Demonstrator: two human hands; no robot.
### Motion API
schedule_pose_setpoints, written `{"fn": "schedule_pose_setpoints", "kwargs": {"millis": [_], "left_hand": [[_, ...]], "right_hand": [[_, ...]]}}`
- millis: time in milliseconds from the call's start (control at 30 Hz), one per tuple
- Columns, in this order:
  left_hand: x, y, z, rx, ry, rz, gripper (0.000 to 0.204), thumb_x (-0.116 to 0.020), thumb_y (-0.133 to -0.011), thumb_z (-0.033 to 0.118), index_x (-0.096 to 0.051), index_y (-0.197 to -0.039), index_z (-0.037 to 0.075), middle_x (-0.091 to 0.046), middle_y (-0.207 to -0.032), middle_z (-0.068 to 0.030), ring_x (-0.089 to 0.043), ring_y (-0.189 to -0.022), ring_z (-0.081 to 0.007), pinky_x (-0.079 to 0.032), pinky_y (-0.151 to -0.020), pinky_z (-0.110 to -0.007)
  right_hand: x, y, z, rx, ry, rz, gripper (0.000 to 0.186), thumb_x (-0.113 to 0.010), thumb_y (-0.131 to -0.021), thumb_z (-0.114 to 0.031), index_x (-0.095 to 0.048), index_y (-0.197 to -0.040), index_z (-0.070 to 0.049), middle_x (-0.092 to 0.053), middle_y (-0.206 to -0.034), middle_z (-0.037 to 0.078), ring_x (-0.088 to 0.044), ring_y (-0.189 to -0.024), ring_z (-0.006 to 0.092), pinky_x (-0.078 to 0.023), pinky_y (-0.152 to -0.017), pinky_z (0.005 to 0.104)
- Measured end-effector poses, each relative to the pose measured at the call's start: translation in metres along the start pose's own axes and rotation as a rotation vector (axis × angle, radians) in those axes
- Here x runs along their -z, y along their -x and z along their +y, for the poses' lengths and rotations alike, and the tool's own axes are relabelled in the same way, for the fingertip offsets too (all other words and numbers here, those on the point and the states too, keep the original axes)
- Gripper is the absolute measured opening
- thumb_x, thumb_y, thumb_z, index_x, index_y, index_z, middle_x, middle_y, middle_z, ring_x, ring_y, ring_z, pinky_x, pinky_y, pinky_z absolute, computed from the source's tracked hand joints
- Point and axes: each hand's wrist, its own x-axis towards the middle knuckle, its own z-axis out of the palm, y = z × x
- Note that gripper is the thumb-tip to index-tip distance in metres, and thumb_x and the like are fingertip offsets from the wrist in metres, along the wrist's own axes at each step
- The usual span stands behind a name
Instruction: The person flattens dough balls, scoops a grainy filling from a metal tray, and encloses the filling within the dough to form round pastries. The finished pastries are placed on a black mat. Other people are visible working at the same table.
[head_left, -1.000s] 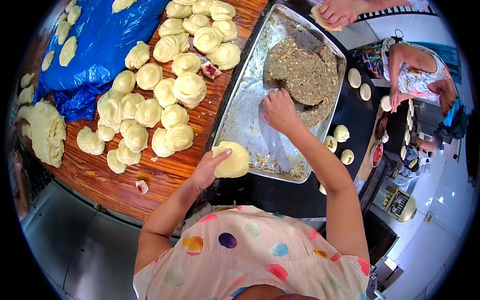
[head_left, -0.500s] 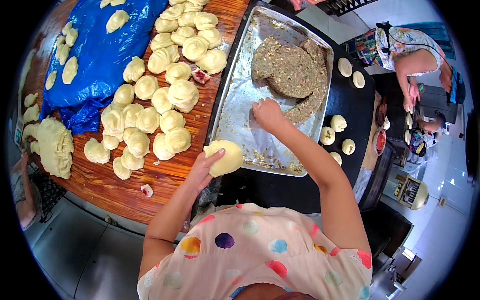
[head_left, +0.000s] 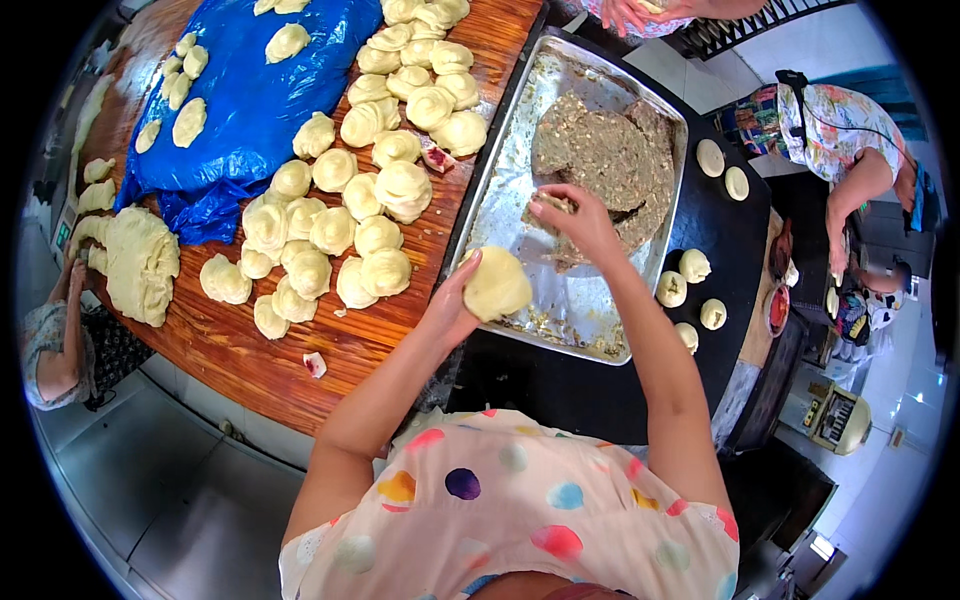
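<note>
My left hand holds a flattened round of pale dough at the near left corner of a metal tray. The thumb lies along the round's edge, and the other fingers are mostly hidden beneath it. Above the tray, my right hand pinches a small lump of filling between thumb and fingers. Just beyond it, a large mass of brownish, speckled filling fills the tray's far right part. Scraps of filling cling to the bare metal.
Left on the wooden table are many coiled dough pieces, a blue plastic sheet and a big dough lump. Several filled rounds sit on the black surface right of the tray. Other people work at left, far side and right.
My right hand has lifted from a closed pose over the tray and now shows filling in its fingertips. The dough round stays in my left hand, tilted a little differently. The whole view has shifted.
</note>
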Motion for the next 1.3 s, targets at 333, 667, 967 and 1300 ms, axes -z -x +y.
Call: {"fn": "schedule_pose_setpoints", "kwargs": {"millis": [333,667,967,1300], "left_hand": [[-0.06,-0.033,-0.036,-0.024,-0.005,-0.107,0.042,-0.062,-0.096,0.035,-0.054,-0.129,0.01,-0.059,-0.126,-0.0072,-0.058,-0.117,-0.0226,-0.047,-0.101,-0.041],[-0.111,-0.02,-0.073,0.037,-0.006,-0.123,0.047,-0.067,-0.092,0.034,-0.054,-0.13,0.01,-0.057,-0.132,-0.0084,-0.055,-0.123,-0.0241,-0.042,-0.108,-0.045],[-0.12,-0.01,-0.116,-0.108,-0.24,-0.079,0.036,-0.06,-0.096,0.02,-0.049,-0.13,0.013,-0.056,-0.121,-0.0053,-0.057,-0.112,-0.0204,-0.049,-0.097,-0.039],[-0.108,-0.02,-0.134,-0.015,-0.313,-0.055,0.043,-0.052,-0.1,0.04,-0.053,-0.131,0.011,-0.059,-0.126,-0.0072,-0.059,-0.116,-0.0237,-0.05,-0.096,-0.041]], "right_hand": [[-0.035,0.106,0.004,0.509,0.337,0.442,0.06,-0.068,-0.087,-0.038,-0.053,-0.134,-0.004,-0.053,-0.137,0.017,-0.049,-0.128,0.0339,-0.034,-0.111,0.0412],[-0.026,0.133,0.007,-0.021,-1.485,0.55,0.062,-0.039,-0.103,-0.05,-0.053,-0.13,0.003,-0.061,-0.123,0.011,-0.058,-0.112,0.0207,-0.045,-0.099,0.0333],[-0.01,0.158,0.018,0.011,-0.946,0.724,0.034,-0.05,-0.101,-0.02,-0.066,-0.119,0.004,-0.067,-0.116,0.01,-0.059,-0.107,0.0158,-0.043,-0.099,0.0296],[-0.008,0.161,0.072,-0.104,-1.319,0.389,0.064,-0.04,-0.101,-0.056,-0.064,-0.122,-0.001,-0.069,-0.111,0.009,-0.064,-0.105,0.0183,-0.047,-0.097,0.0328]]}}
